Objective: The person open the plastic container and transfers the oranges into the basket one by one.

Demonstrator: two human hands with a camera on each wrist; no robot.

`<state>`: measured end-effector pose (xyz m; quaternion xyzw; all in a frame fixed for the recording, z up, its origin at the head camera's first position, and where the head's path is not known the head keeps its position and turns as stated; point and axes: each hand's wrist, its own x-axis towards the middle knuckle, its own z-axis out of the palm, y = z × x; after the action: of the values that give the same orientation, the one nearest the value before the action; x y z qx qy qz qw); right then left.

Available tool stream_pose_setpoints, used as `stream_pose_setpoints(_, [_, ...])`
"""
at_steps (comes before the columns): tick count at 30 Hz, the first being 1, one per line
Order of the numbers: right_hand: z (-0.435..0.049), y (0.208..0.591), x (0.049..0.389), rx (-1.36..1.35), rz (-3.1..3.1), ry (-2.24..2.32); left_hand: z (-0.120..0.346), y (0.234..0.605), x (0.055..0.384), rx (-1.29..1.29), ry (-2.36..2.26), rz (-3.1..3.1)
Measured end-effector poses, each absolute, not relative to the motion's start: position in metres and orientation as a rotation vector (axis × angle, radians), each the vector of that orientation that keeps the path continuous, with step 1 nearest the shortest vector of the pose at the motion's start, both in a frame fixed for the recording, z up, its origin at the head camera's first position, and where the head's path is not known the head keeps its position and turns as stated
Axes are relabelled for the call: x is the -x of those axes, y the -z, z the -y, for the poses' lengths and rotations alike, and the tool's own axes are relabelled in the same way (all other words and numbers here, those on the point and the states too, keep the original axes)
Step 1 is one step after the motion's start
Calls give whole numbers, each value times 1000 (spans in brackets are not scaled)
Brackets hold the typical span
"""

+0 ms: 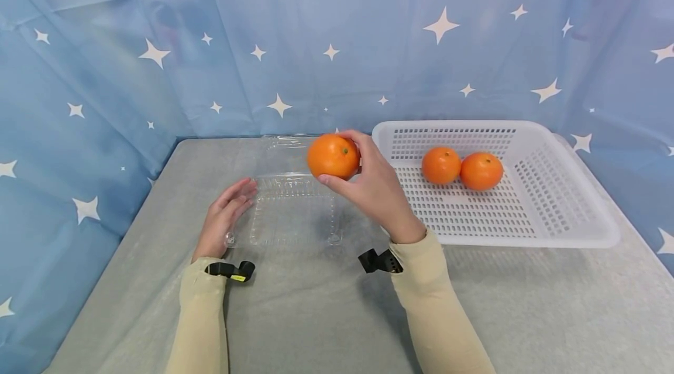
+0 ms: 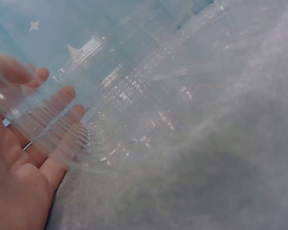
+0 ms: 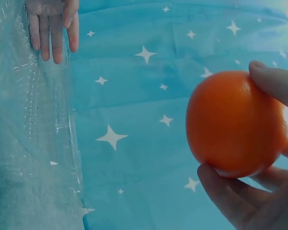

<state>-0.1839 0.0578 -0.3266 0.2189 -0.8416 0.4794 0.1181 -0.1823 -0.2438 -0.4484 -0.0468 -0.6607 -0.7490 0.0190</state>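
An orange (image 1: 329, 157) is held by my right hand (image 1: 376, 187), thumb and fingers around it, raised above the table. In the right wrist view the orange (image 3: 237, 124) fills the right side, with fingertips on its surface. Below and left of it lies a clear plastic clamshell box (image 1: 295, 219), its lid folded back toward the curtain. My left hand (image 1: 223, 219) rests at the box's left side with fingers extended; through the clear wall, the left wrist view shows the fingers (image 2: 62, 139) along its outside.
At the right stands a white perforated basket (image 1: 574, 227) with two oranges (image 1: 441, 165) side by side in it. A blue curtain (image 1: 368, 28) with white stars hangs behind the grey-covered table (image 1: 305, 315). Each wrist wears a black camera strap (image 1: 226, 270).
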Motion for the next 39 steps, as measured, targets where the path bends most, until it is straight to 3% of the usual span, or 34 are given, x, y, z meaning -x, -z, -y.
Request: stream_pose_setpoints(39, [-93,321,184,-475,2760,-1237,236,430,174,113,2276,2134])
